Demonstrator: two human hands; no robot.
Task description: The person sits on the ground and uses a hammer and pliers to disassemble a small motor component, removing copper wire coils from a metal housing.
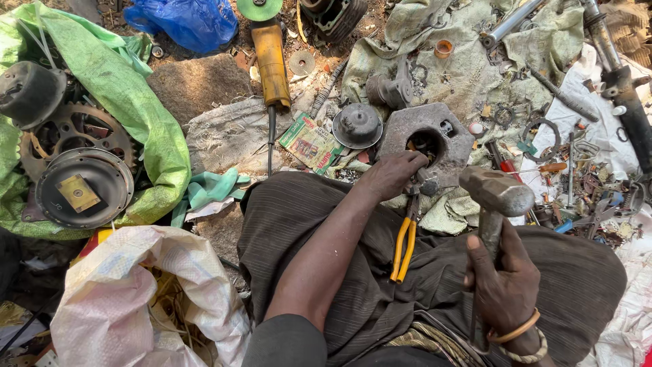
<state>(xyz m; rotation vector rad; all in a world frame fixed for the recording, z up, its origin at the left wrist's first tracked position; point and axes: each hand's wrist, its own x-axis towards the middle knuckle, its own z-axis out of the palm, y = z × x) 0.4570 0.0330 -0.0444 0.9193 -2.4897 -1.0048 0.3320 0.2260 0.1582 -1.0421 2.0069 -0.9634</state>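
A yellow angle grinder point(271, 61) lies at the top centre of the frame, its green disc point(259, 8) at the upper edge. A crumpled blue plastic bag point(185, 22) sits to its left. At far left, a green sack point(146, 129) wraps round a toothed sprocket point(71, 132) and a round dark metal cover point(83, 188). A white woven sack point(129, 299) fills the lower left. A domed grey cap point(357, 125) rests near the centre, beside a printed green packet point(311, 143). A dark shock absorber point(621, 85) runs down the right edge.

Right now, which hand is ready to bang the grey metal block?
The right hand. It grips the heavy steel hammer raised beside the grey metal block; the left hand is busy pressing yellow-handled pliers against it.
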